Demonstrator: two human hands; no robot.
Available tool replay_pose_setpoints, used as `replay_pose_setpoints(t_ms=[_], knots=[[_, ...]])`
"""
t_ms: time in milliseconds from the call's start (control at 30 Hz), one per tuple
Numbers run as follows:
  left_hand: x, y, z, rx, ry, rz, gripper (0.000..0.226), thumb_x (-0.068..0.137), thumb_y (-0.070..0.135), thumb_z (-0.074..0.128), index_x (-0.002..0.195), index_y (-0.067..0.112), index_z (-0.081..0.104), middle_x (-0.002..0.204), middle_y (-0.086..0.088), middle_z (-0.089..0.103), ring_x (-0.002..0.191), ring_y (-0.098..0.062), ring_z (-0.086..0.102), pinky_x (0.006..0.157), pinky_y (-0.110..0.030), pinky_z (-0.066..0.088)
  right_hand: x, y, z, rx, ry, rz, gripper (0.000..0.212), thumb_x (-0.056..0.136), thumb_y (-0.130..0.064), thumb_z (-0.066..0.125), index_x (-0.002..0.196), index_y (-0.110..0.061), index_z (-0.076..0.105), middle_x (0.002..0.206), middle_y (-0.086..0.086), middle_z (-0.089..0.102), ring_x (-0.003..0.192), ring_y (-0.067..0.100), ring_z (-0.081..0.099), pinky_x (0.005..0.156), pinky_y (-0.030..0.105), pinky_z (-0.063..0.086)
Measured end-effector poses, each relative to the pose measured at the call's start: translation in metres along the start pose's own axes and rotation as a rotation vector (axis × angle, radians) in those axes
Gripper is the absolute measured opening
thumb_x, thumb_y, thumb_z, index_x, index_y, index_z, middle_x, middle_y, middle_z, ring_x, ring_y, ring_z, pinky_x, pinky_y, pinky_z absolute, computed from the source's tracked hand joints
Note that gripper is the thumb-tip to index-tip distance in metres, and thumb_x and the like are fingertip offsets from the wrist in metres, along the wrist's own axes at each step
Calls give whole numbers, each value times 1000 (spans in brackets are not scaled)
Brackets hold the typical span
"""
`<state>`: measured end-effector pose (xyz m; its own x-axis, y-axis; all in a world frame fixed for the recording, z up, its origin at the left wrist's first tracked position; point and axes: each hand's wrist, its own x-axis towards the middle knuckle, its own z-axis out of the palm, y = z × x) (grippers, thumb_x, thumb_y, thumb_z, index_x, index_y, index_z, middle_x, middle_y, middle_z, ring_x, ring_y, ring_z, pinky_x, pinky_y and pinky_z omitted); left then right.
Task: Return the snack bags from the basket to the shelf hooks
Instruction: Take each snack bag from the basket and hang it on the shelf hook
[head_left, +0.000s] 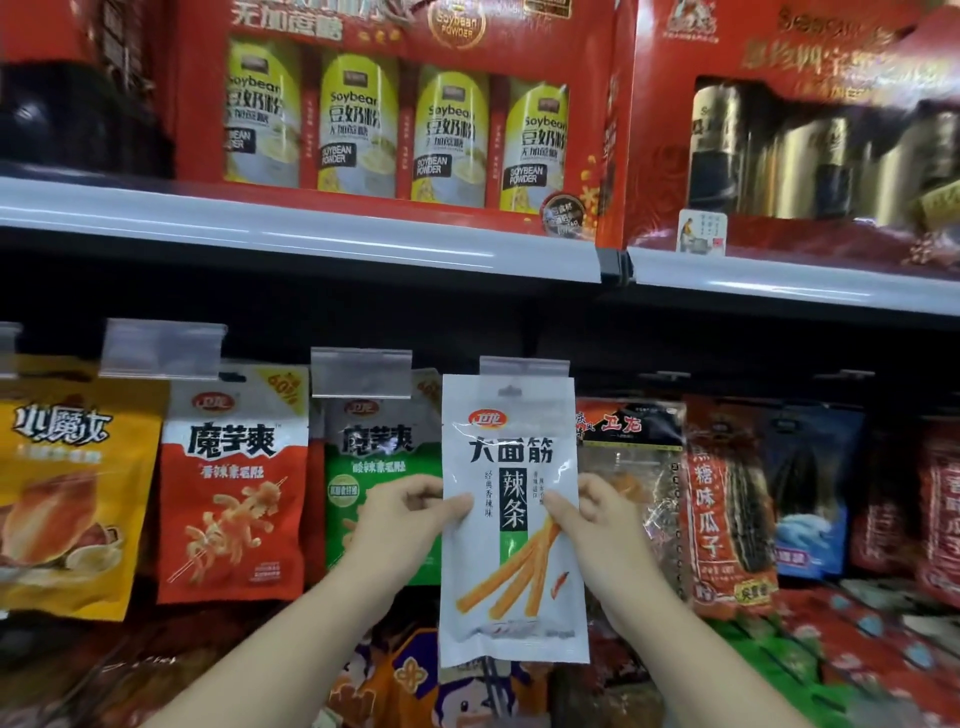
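Left grip (410, 512) and right grip (592, 512) pinch the upright white snack bag (511, 525) between them.

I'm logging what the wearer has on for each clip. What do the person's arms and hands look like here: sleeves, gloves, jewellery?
Both forearms are bare as far as the frame shows, with no sleeve visible. The left hand and right hand wear no gloves, and no rings, watch or bracelet show. The fingers carry no visible markings.

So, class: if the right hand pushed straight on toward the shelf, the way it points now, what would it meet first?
Probably the clear-fronted snack bag hanging directly behind the right hand, beside the white snack bag it pinches. Depth is hard to judge from one view.
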<state>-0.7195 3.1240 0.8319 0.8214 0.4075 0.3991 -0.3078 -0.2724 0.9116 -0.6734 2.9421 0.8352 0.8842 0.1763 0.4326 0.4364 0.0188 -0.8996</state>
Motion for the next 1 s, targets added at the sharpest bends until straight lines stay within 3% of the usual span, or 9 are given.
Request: replay_pose_setpoints(t_ms=[100,267,400,533,600,733,867,933,1000], knots=[[0,-2,-1,36,1,-7,9,78,28,77,71,25,75,78,-1,74,61,-9,55,61,-27,36,1,3,2,0,-12,14,6,95,-15,58,92,-15,63,83,1,77,77,22,74,80,46,58],[2,-4,0,35,19,1,9,79,27,76,70,26,75,72,4,74,50,-2,52,60,-28,33,4,4,5,-13,-6,7,7,95,-15,57,94,-15,64,84,1,77,78,20,74,79,44,59],[8,-8,3,30,8,-12,10,80,20,76,72,15,75,80,-9,74,44,0,47,55,-24,34,11,10,7,-56,6,21,8,95,-14,57,94,-15,64,86,2,77,80,21,73,82,46,58],[18,-13,8,57,34,-13,11,78,22,78,70,16,75,82,-13,73,69,-32,62,74,-41,51,22,17,11,-73,18,56,9,95,-14,56,94,-17,65,86,2,76,81,21,73,82,46,58],[24,-15,10,71,44,-21,13,79,21,78,68,15,74,79,-10,74,77,-30,67,80,-39,53,29,20,13,-90,25,71,10,96,-15,56,93,-18,65,86,2,76,82,23,73,83,46,57],[35,-20,14,75,57,-35,15,80,21,76,72,9,73,79,-14,72,69,-17,59,69,-29,44,45,26,20,-139,48,71,9,95,-17,56,97,-16,65,97,2,73,92,22,70,84,43,56],[46,-19,16,96,90,-51,14,81,21,75,71,13,70,65,0,64,63,-13,53,59,-23,36,61,31,28,-186,68,72,8,97,-17,53,97,-16,62,85,-6,68,70,7,64,58,18,49],[52,-20,18,122,105,-60,19,82,21,74,66,16,65,58,5,57,55,-10,46,52,-21,32,68,31,31,-214,86,81,7,98,-15,52,98,-16,59,79,-6,64,72,11,65,59,22,50],[57,-20,19,180,107,-61,25,84,23,72,64,17,59,50,7,50,46,-6,38,43,-15,25,76,32,35,-211,107,108,7,98,-12,51,98,-17,55,82,-3,61,88,23,67,62,27,50]])
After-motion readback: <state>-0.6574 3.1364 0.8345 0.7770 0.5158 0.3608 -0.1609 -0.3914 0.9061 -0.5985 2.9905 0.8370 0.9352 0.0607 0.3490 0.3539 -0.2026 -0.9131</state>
